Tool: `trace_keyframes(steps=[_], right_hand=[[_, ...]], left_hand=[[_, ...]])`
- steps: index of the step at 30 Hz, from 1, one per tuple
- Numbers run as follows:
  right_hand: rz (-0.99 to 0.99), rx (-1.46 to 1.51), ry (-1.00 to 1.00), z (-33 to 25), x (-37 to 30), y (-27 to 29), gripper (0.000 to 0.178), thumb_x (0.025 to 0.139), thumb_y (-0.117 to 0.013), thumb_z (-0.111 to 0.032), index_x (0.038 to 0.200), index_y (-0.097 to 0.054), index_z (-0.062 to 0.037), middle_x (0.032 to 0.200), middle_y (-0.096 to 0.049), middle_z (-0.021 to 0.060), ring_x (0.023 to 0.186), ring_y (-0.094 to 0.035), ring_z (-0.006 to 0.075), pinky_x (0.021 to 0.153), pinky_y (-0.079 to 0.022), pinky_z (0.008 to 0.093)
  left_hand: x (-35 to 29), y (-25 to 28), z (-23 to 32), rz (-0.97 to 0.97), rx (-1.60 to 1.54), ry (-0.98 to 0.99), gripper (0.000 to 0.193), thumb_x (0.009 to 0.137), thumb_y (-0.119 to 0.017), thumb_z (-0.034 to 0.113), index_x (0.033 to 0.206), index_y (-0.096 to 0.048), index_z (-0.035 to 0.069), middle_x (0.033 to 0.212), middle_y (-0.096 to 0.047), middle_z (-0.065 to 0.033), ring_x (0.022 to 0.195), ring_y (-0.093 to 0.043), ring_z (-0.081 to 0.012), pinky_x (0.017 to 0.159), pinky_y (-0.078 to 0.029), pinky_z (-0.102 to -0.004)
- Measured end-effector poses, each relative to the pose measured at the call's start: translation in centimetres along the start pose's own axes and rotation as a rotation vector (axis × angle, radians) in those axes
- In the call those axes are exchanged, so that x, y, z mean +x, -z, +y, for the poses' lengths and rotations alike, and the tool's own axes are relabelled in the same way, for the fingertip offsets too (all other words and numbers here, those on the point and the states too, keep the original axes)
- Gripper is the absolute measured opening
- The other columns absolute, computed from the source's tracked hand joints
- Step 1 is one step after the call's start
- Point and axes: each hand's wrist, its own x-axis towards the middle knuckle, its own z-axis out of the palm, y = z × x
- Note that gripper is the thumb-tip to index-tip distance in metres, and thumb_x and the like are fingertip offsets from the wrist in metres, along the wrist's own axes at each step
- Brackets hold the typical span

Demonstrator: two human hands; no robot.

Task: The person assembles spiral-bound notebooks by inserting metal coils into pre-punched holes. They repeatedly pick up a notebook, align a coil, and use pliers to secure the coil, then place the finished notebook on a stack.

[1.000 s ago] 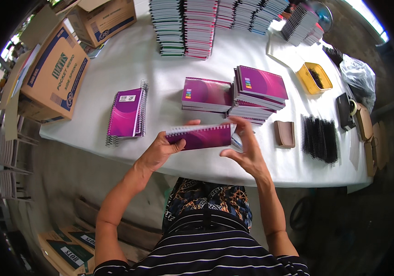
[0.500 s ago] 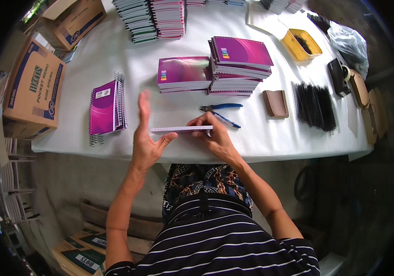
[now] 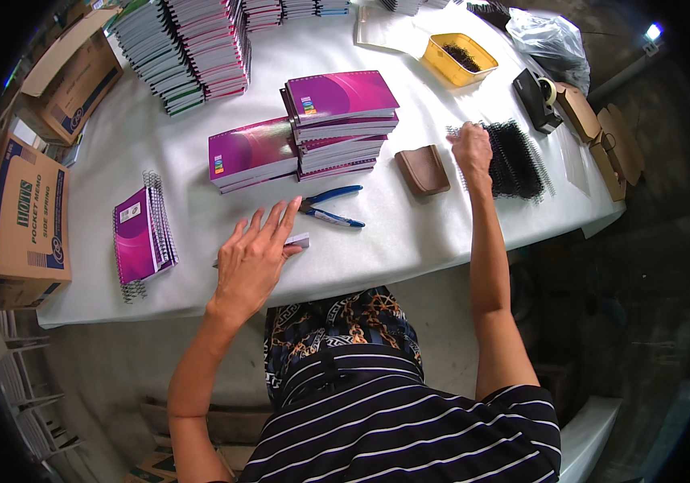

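Note:
My left hand point(image 3: 255, 251) is over a thin notebook point(image 3: 300, 240) near the table's front edge, its fingers spread on the far side and its thumb on the near side. The hand hides most of that notebook. Away to the right, my right hand point(image 3: 473, 150) is closed at the left side of a pile of black spiral binding coils point(image 3: 518, 165). Its fingertips pinch a coil, partly hidden by the hand. Blue-handled pliers point(image 3: 333, 206) lie just beyond my left hand. A brown curved block point(image 3: 423, 171) sits between the pliers and the coils.
Purple notebooks point(image 3: 341, 101) are stacked mid-table; coil-bound ones point(image 3: 137, 233) lie left. Tall notebook stacks point(image 3: 176, 56) stand behind. Cardboard boxes point(image 3: 29, 217) line the left edge. A yellow tub point(image 3: 459, 60), a tape dispenser point(image 3: 536, 101) and a plastic bag point(image 3: 550, 44) are at right.
My right hand has let go of the notebook and reached right to the black coils. My left hand has lowered over the notebook. The whole view has shifted.

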Motion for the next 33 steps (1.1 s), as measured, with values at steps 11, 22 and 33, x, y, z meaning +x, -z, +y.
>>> trace_keyframes(steps=[11,22,33], right_hand=[[-0.086,0.115,0.045,1.7,0.5,-0.5,0.021,0.091,-0.060,-0.020,0.095,-0.064,0.0006,0.092,-0.068,0.0211,0.094,-0.066,0.0374,0.080,-0.051,0.0466],[0.156,0.131,0.120,1.3,0.8,2.3,0.015,0.093,-0.055,-0.012,0.101,-0.065,-0.0041,0.095,-0.065,0.0171,0.090,-0.065,0.0357,0.076,-0.051,0.0457],[-0.591,1.001,0.534,-14.9,-11.7,8.5,0.019,0.081,-0.074,-0.005,0.100,-0.073,-0.0076,0.088,-0.069,0.0056,0.076,-0.065,0.0174,0.068,-0.051,0.0320]], left_hand=[[-0.2,0.0,-0.9,0.017,-0.043,-0.006,0.069,0.086,-0.066,0.030,0.147,-0.039,0.010,0.139,-0.055,-0.0101,0.120,-0.058,-0.0323,0.099,-0.046,-0.0479],[0.2,0.3,-0.2,0.050,0.146,-0.011,0.062,0.085,-0.067,0.032,0.144,-0.046,0.030,0.129,-0.062,-0.0032,0.114,-0.061,-0.0313,0.105,-0.038,-0.0553],[-0.4,-0.4,-0.7,0.027,0.051,0.043,0.064,0.085,-0.066,0.036,0.144,-0.045,0.026,0.128,-0.064,-0.0020,0.112,-0.063,-0.0328,0.096,-0.049,-0.0493]])
